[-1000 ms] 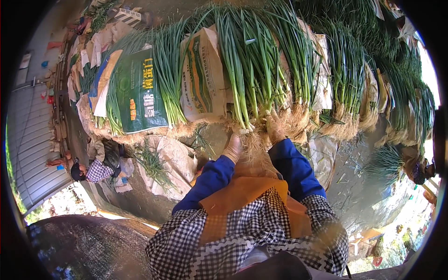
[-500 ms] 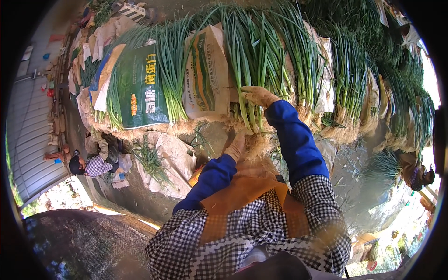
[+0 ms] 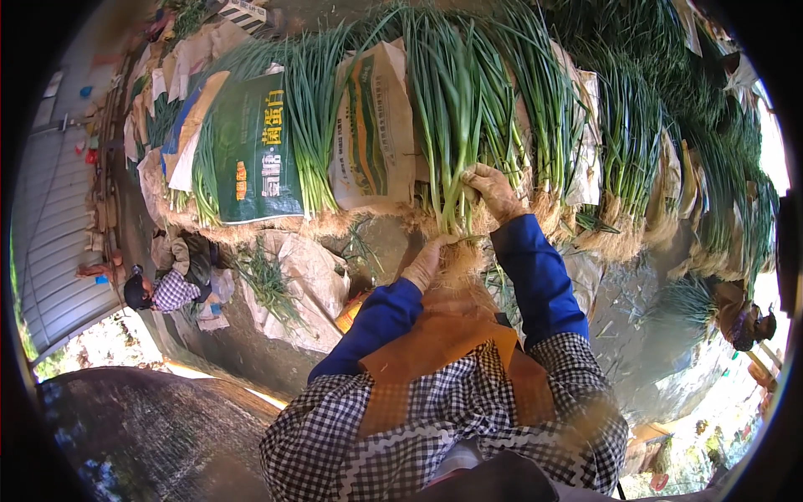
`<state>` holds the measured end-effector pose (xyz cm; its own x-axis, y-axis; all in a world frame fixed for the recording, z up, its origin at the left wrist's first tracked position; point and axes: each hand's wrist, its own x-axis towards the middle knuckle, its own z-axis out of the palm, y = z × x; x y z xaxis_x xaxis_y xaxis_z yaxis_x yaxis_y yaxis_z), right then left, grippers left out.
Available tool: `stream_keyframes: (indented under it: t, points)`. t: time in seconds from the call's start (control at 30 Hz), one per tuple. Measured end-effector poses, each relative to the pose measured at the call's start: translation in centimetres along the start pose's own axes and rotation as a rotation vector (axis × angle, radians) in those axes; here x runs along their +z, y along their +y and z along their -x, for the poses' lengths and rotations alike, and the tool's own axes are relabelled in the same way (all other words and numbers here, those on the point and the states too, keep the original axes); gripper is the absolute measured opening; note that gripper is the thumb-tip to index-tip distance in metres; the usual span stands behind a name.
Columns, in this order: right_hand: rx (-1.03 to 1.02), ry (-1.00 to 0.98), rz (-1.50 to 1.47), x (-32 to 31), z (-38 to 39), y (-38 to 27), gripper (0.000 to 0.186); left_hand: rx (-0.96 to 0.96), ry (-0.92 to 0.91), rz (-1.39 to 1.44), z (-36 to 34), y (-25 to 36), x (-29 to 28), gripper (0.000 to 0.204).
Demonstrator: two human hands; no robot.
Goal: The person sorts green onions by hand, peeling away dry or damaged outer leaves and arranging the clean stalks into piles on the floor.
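Observation:
A bunch of long green onions [image 3: 449, 180] lies before me, its leaves pointing away and its hairy pale roots [image 3: 460, 264] toward my body. My left hand [image 3: 423, 263] is closed around the white stems just above those roots. Higher up on the same bunch, my right hand [image 3: 495, 192] pinches a stalk from the right side, thumb and fingers together. Its palm side is partly hidden. More green onions [image 3: 548, 159] stand in bundles close to my right hand, roots also toward me.
A printed green sack [image 3: 255, 151] and a beige sack [image 3: 374, 125] lie over the row at left. Below is a pale cloth [image 3: 301, 289] with loose leaves. One person [image 3: 171, 284] crouches at far left, another [image 3: 743, 318] at far right.
My right hand has come down and slightly right, from higher on the stalks toward the roots. My left hand stays at the stem bases.

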<state>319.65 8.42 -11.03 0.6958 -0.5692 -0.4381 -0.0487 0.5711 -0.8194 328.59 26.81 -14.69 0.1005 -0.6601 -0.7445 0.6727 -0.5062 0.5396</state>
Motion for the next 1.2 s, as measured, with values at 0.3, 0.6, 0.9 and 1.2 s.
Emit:
stream_keyframes:
  t: [0.3,0.6,0.9,1.2]
  points:
    - [-0.102,0.577,0.253,-2.5,1.0,5.8,0.018,0.150,-0.001,-0.001,-1.3,-1.4,0.9,0.024]
    - [0.053,-0.521,0.414,-0.4,10.7,0.3,0.008,0.092,0.248,0.027,-2.4,-2.6,-1.3,0.021]
    - [-0.239,0.264,1.302,1.8,6.7,-1.3,0.047,0.141,-0.052,0.063,-0.9,0.1,1.1,0.018]
    - [-0.358,-0.334,1.172,-0.4,11.4,3.8,0.036,0.271,-0.184,0.131,-3.6,-1.7,-1.9,0.023]
